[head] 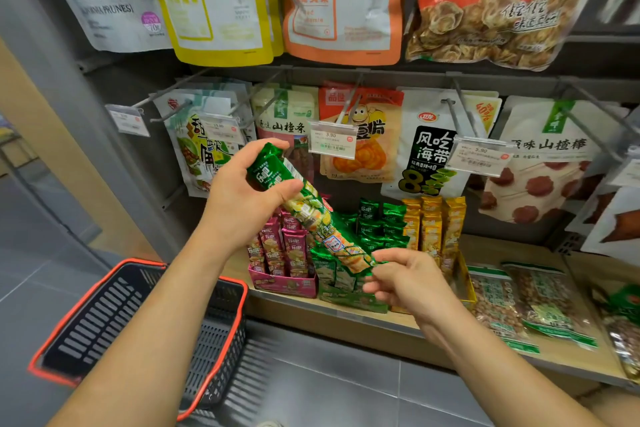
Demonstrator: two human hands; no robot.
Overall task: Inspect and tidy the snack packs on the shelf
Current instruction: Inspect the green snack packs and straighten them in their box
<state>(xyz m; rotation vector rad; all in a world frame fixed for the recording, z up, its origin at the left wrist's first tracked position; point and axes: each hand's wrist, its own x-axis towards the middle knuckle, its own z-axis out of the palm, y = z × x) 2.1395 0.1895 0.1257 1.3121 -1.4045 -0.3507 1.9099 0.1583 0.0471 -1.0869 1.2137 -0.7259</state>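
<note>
Gripping the long green snack pack [313,218] at its upper end in the curled fingers and thumb of the left hand [242,199], pinching its lower tip between thumb and forefinger of the right hand [410,282] — pack aslant, just above the green display box [346,302] on the shelf [488,250].

Both arms are seen bare. The left forearm [149,333] is extended up from the lower left, with the wrist bent slightly inward. The left hand [242,198] is held the higher of the two. Its fingers are curled over the top end of a green snack pack [311,215] and its thumb is pressed on the front face. The right forearm [502,367] is extended from the lower right. The right hand [405,281] is held lower, and the pack's bottom end is pinched between its thumb and forefinger, the other fingers loosely curled. The pack is held tilted between both hands.
</note>
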